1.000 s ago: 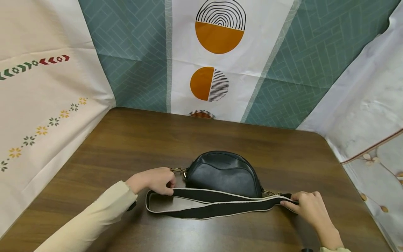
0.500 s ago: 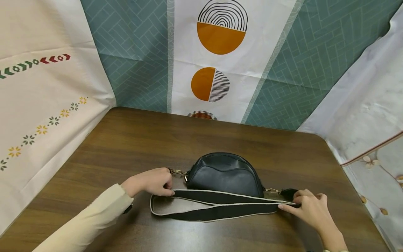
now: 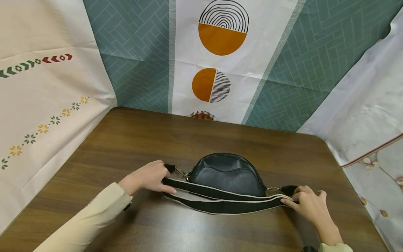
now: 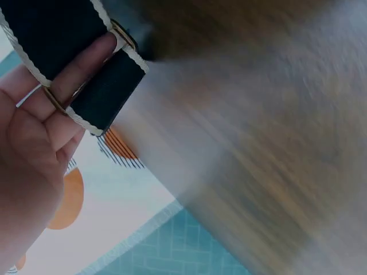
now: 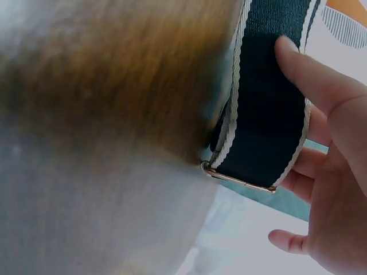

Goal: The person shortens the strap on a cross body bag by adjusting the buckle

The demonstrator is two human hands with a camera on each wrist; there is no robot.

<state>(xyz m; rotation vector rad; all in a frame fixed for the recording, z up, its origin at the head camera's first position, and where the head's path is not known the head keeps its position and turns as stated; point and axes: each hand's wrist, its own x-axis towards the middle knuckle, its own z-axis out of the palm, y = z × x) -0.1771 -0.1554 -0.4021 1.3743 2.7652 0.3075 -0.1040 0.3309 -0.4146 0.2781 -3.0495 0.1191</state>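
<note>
A black half-moon shoulder bag [image 3: 226,176] stands on the table, a gold clip [image 3: 182,172] at its left side and another clip [image 3: 273,189] at its right. Its wide black strap [image 3: 233,207] with white edges runs doubled in front of it. My left hand [image 3: 150,177] holds the strap's left end; in the left wrist view its fingers pass around the webbing at a gold slider [image 4: 54,102]. At the other end my right hand [image 3: 311,206] pinches the strap, thumb on the face and fingers behind, above a gold bar [image 5: 241,182].
The brown wooden table [image 3: 141,133] extends around the bag. Patterned cloth hangs along its back edge [image 3: 138,80], and pale cloths hang at the left [image 3: 47,87] and the right [image 3: 371,115].
My left hand has moved slightly up and taken in the strap's left loop, which stuck out beside it before. The two strap layers lie closer together. My right hand stays at the right end.
</note>
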